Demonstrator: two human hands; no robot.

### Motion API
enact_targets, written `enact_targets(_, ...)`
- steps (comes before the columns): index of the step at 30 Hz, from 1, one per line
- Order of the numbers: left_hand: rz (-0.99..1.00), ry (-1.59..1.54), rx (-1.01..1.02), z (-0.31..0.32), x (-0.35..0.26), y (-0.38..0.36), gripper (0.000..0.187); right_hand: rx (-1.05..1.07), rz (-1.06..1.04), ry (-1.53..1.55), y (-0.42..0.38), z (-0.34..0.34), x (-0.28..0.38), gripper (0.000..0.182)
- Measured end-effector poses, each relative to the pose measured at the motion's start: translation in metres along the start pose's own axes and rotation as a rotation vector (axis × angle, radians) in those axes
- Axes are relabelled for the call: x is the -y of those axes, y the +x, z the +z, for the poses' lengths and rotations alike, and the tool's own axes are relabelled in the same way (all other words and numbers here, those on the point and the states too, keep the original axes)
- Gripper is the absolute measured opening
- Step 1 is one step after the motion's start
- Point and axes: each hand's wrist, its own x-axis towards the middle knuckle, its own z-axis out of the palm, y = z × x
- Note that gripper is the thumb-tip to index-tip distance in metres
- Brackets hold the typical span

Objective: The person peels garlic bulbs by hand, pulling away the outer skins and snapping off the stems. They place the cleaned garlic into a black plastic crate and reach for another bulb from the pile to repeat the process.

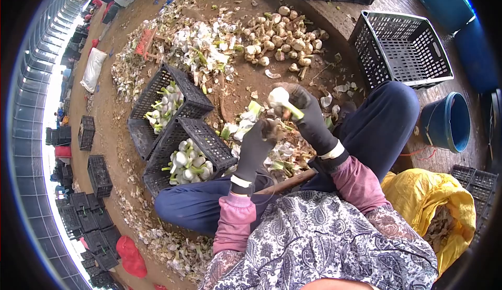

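Observation:
My right hand (306, 112), in a dark glove with soiled fingertips, is closed around a white garlic bulb (278, 97) with a short pale-green stem. Just below and left of it, my left hand (260, 139) has its gloved fingers curled together, apart from the bulb; what they hold, if anything, I cannot make out. Two tilted black crates stand to the left, with cleaned garlic bulbs (189, 162) in the nearer crate (157, 167) and more stemmed garlic (166, 107) in the farther crate (140, 133). Garlic skins (285, 151) lie beneath my hands.
Unpeeled garlic (285, 36) lies heaped ahead, beside a pile of peelings (209, 44). A black crate (413, 55) and blue bucket (446, 122) stand to the right. An open yellow sack (418, 185) sits by my right side. Several crates (99, 175) line the far left.

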Motion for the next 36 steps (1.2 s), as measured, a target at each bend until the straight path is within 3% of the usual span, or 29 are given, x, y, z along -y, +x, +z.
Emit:
enact_targets(2,0.136,0.011,-0.268,0.007,-0.008,0.003,0.025,-0.020,-0.147,-0.209,-0.002,0.010,-0.005,0.055)
enact_targets(3,-0.159,-0.314,-0.277,-0.002,-0.036,0.008,0.023,-0.026,-0.182,-0.322,-0.004,0.012,-0.007,0.056)
enact_targets(4,-0.154,-0.455,-0.297,-0.012,-0.035,0.012,0.017,-0.026,-0.216,-0.438,-0.006,0.014,-0.007,0.057)
enact_targets(6,-0.020,-0.425,-0.174,-0.028,-0.047,0.021,0.015,-0.011,-0.362,-0.737,-0.006,0.017,-0.005,0.055)
enact_targets(8,-0.002,-0.020,-0.205,-0.030,-0.056,0.024,0.014,0.012,-0.590,-0.939,-0.004,0.014,-0.006,0.052)
enact_targets(9,0.005,0.183,-0.212,-0.030,-0.057,0.025,0.013,0.025,-0.596,-0.962,-0.004,0.016,-0.002,0.049)
enact_targets(12,0.025,0.157,-0.180,-0.030,-0.050,0.026,0.017,0.029,-0.602,-1.025,-0.007,0.012,-0.003,0.048)
enact_targets(16,0.083,0.240,-0.137,-0.033,-0.052,0.026,0.014,0.077,-0.506,-1.029,-0.012,0.016,0.004,0.045)
enact_targets(19,-0.082,-0.117,-0.107,-0.035,-0.042,0.028,0.011,0.097,-0.417,-0.861,-0.011,0.013,-0.005,0.048)
enact_targets(22,-0.122,-0.583,-0.138,-0.030,-0.033,0.031,0.012,0.079,-0.128,-0.669,-0.010,0.012,-0.005,0.052)
enact_targets(25,-0.249,-0.825,-0.198,-0.020,-0.036,0.022,0.013,0.082,-0.012,-0.111,-0.007,0.009,-0.005,0.050)
enact_targets(26,-0.304,-0.904,-0.216,-0.017,-0.042,0.019,0.013,0.060,-0.059,-0.118,-0.006,0.009,-0.006,0.048)
enact_targets(28,-0.219,-0.837,0.056,-0.010,-0.028,0.011,0.014,0.012,-0.153,-0.127,-0.007,0.009,-0.006,0.047)
enact_targets(30,-0.272,-0.881,0.005,0.016,-0.029,0.001,0.011,0.046,-0.148,-0.146,-0.010,0.009,0.001,0.048)
enact_targets(31,-0.258,-0.801,0.123,0.018,-0.019,0.001,0.013,0.035,-0.100,-0.080,-0.010,0.011,0.002,0.049)
enact_targets(34,-0.286,-0.703,0.019,0.013,-0.025,0.000,0.022,-0.014,-0.020,-0.083,-0.009,0.012,0.008,0.051)
enact_targets(35,-0.151,-0.276,-0.101,0.006,-0.037,0.001,0.040,-0.023,-0.002,-0.070,-0.004,0.003,-0.004,0.052)
enact_targets(36,-0.077,-0.234,-0.132,-0.003,-0.036,0.001,0.063,-0.033,0.016,-0.057,-0.001,-0.001,-0.011,0.053)
